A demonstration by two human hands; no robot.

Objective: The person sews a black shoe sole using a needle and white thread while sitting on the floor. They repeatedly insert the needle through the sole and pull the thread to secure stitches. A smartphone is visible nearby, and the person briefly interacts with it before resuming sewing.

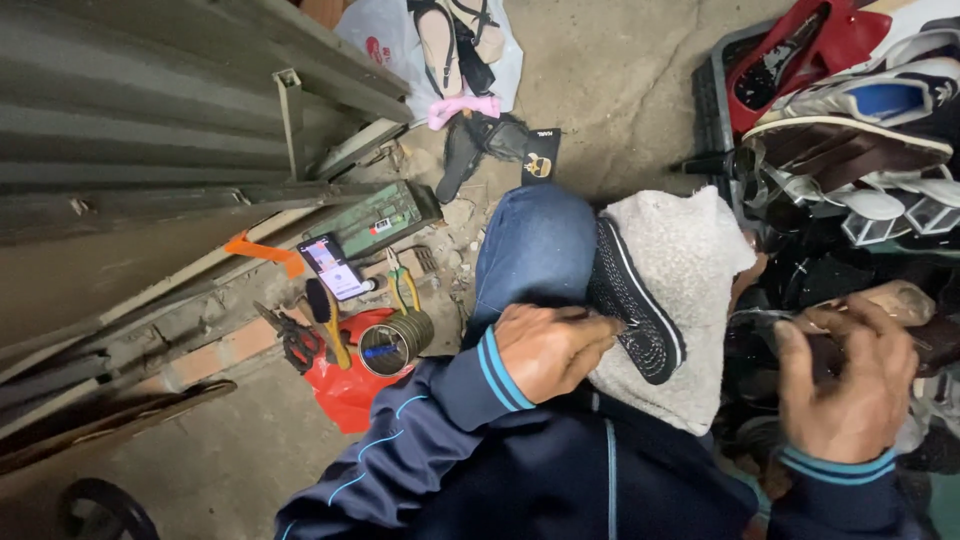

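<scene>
The left hand (548,350) is closed around a thin tool, pressed against the black shoe (632,310) lying sole-up on the grey cloth (690,270) at centre. The right hand (845,385), at four o'clock, hangs half-curled, empty. The shoe looks light with a flexible rubber sole; best held by the stiffer sole edge.

My left hand (548,350) sits low over my lap, knuckles up, fingers curled in tight and pinching at the tips, the wrist bent slightly inward. The left forearm runs up from the lower left in a dark blue sleeve with a light blue striped cuff. My right hand (848,380) hangs out to the side, back toward me, fingers spread and loosely hooked, thumb apart, closed on nothing I can make out.
</scene>
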